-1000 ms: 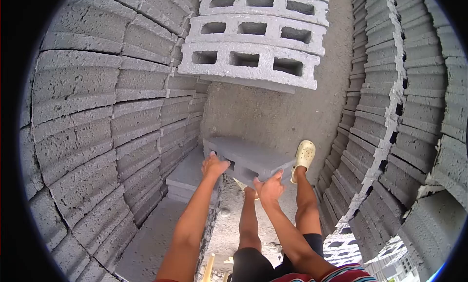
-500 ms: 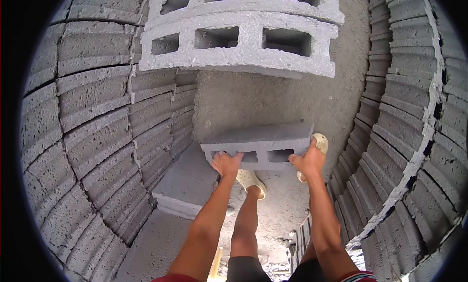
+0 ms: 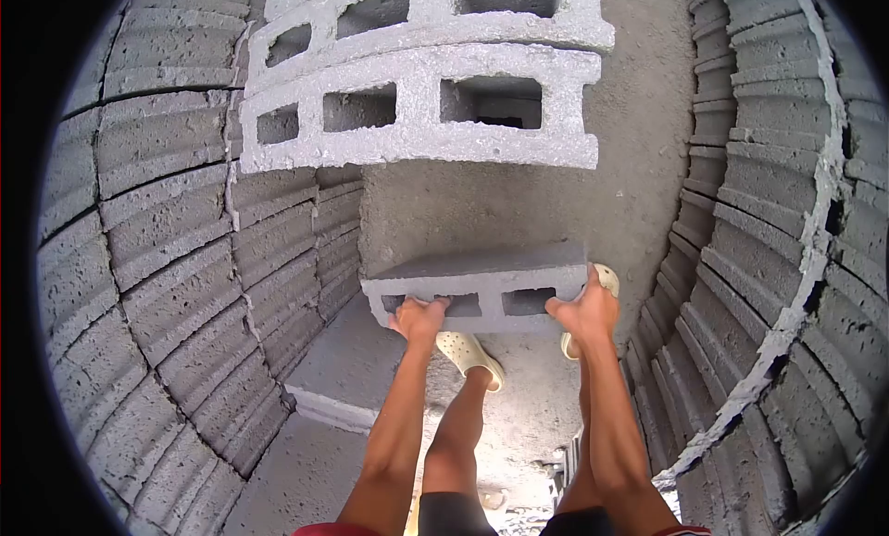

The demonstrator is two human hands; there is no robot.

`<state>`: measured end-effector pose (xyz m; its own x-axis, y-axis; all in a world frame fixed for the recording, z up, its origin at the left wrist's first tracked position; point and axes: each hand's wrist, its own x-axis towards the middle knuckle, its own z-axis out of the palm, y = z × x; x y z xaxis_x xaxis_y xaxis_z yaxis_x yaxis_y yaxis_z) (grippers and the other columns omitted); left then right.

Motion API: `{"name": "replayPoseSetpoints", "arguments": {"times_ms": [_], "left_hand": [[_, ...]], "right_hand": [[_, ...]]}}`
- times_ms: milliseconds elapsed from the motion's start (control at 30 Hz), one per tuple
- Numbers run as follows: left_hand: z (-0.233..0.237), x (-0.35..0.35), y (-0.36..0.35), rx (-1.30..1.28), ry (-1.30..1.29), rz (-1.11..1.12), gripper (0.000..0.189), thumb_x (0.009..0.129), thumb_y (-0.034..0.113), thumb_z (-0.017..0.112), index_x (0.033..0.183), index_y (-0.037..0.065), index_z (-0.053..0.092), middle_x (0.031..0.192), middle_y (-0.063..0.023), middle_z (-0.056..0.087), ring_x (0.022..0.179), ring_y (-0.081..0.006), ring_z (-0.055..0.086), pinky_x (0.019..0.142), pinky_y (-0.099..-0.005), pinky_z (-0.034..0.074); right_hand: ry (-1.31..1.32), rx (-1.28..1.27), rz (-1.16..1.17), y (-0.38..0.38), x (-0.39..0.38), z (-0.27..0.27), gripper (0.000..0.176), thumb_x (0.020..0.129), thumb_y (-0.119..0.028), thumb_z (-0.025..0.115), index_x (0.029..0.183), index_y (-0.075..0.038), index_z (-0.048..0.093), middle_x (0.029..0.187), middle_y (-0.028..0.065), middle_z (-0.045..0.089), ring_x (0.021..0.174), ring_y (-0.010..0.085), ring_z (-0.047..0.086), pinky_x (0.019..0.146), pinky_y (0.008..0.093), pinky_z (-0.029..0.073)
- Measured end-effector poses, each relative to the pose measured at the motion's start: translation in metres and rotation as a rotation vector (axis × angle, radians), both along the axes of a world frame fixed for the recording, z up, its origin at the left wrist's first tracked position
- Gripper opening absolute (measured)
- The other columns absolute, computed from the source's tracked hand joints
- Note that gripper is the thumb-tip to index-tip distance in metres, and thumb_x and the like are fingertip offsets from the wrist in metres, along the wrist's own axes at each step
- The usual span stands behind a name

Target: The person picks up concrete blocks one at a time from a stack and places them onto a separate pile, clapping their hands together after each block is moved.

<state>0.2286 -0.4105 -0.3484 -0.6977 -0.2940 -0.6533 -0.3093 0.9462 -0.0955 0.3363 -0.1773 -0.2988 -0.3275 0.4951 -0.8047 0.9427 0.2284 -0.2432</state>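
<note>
A grey hollow concrete block [image 3: 491, 286] is held low in front of my legs, its row of rectangular holes facing me. My left hand [image 3: 419, 319] grips its left part, with fingers hooked at the holes. At the right end, my right hand [image 3: 587, 308] is closed around the block's edge, the thumb by the right hole. Part of each hand's fingers is hidden behind the concrete. Just beyond the held block stands a stack of similar blocks [image 3: 421, 147], holes facing me.
Walls of stacked blocks rise on the left [image 3: 167, 156] and on the right [image 3: 769, 165]. A flat block [image 3: 338, 365] lies at the lower left. My feet in cream clogs [image 3: 470, 360] stand on the dusty ground [image 3: 639, 165] beneath the held block.
The held block and my left hand appear slightly farther left and lower in the view. The stack ahead also appears lower and farther left, as the camera view has shifted. Both hands keep their grip.
</note>
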Motion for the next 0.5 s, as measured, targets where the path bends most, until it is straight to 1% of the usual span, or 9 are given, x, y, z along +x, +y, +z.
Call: {"name": "replayPoseSetpoints", "arguments": {"times_ms": [100,167,200,300,400,500], "left_hand": [[0.020,-0.027,0.014,-0.002,0.071,-0.063,0.038,0.055,0.038,0.070,0.070,0.004,0.063,0.084,-0.0143,0.063,0.095,-0.0271,0.054,0.101,-0.0389,0.013],[0.023,-0.049,0.021,0.011,0.120,-0.129,0.037,0.056,0.037,0.070,0.071,0.004,0.063,0.084,-0.0152,0.063,0.095,-0.0273,0.053,0.101,-0.0394,0.013],[0.017,-0.059,0.021,0.027,0.157,-0.156,0.038,0.056,0.036,0.070,0.073,0.003,0.063,0.084,-0.0160,0.062,0.096,-0.0278,0.052,0.102,-0.0408,0.012],[0.007,-0.088,0.027,0.068,0.271,-0.242,0.035,0.059,0.035,0.070,0.071,0.003,0.062,0.084,-0.0161,0.061,0.097,-0.0279,0.051,0.103,-0.0423,0.010],[0.001,-0.117,0.034,0.069,0.264,-0.285,0.034,0.060,0.036,0.069,0.071,0.004,0.062,0.084,-0.0155,0.062,0.097,-0.0281,0.051,0.102,-0.0431,0.011],[-0.010,-0.144,0.036,0.057,0.226,-0.300,0.036,0.060,0.037,0.068,0.074,0.004,0.063,0.086,-0.0155,0.062,0.097,-0.0286,0.052,0.102,-0.0434,0.012]], "right_hand": [[0.031,-0.024,-0.083,0.002,-0.009,0.008,0.091,0.054,-0.028,0.067,0.127,0.010,0.026,0.081,0.0174,0.062,0.079,0.0302,0.060,0.073,0.0314,0.046],[0.100,-0.002,-0.148,-0.004,-0.010,-0.007,0.091,0.053,-0.029,0.067,0.127,0.008,0.027,0.083,0.0173,0.062,0.080,0.0304,0.060,0.075,0.0319,0.046],[0.144,0.018,-0.177,-0.007,-0.013,-0.012,0.091,0.053,-0.029,0.067,0.127,0.007,0.029,0.084,0.0179,0.062,0.081,0.0305,0.060,0.075,0.0325,0.046],[0.240,0.054,-0.258,-0.016,-0.029,-0.035,0.089,0.051,-0.029,0.068,0.126,0.005,0.033,0.088,0.0193,0.062,0.085,0.0307,0.060,0.078,0.0346,0.045],[0.280,0.054,-0.328,-0.018,-0.048,-0.055,0.088,0.049,-0.030,0.069,0.125,0.002,0.036,0.093,0.0190,0.061,0.089,0.0314,0.059,0.080,0.0372,0.044],[0.292,0.140,-0.348,-0.025,-0.065,-0.073,0.085,0.049,-0.030,0.070,0.122,0.000,0.040,0.093,0.0179,0.062,0.089,0.0312,0.059,0.080,0.0376,0.044]]}}
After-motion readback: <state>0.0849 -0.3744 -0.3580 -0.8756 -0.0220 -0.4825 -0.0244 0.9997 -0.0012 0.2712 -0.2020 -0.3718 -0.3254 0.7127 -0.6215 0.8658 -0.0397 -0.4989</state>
